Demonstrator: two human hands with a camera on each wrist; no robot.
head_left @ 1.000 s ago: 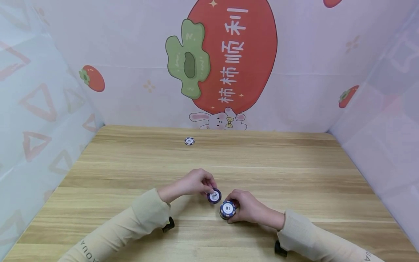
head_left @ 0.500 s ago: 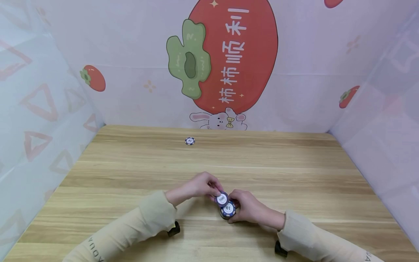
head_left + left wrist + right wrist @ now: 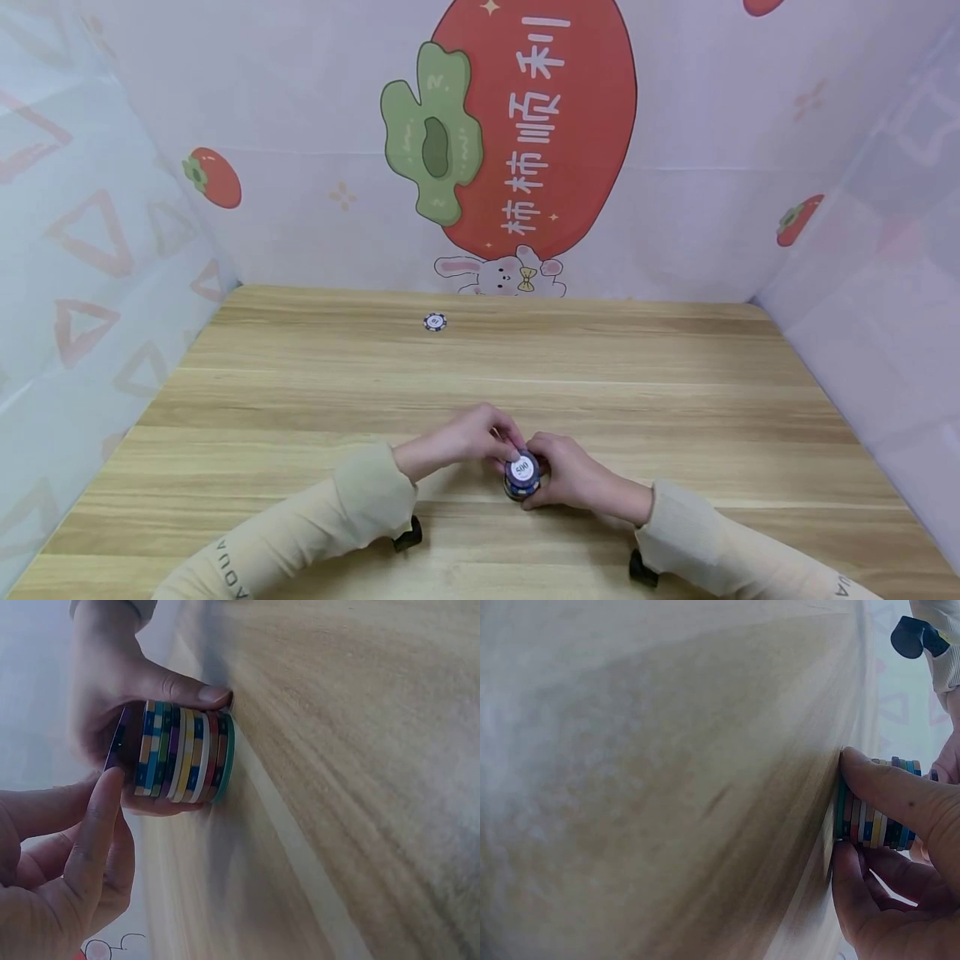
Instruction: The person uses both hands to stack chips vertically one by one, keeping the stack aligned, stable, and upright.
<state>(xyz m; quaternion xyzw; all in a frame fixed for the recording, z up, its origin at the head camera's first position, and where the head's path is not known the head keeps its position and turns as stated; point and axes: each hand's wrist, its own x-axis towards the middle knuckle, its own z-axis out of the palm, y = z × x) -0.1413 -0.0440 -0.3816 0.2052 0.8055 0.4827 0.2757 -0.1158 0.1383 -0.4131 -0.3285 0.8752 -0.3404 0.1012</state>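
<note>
My left hand pinches a dark purple poker chip marked 500 between thumb and fingers. In the left wrist view this chip is slightly tilted, with a narrow gap between it and the top of the stack. The stack of poker chips stands upright on the table, its edges striped in blue, green, yellow, white and red, with a green chip at the bottom. Around its side my right hand curls thumb and fingers, the fingertips close to the tabletop. From the head, the 500 chip covers most of the stack's top.
A single blue and white chip marked 10 lies flat near the far edge of the wooden table. Printed cloth walls rise behind the table and on both sides.
My left hand has carried the 500 chip right and slightly toward me, from beside the stack to over its top. My right hand has stayed in place around the stack.
</note>
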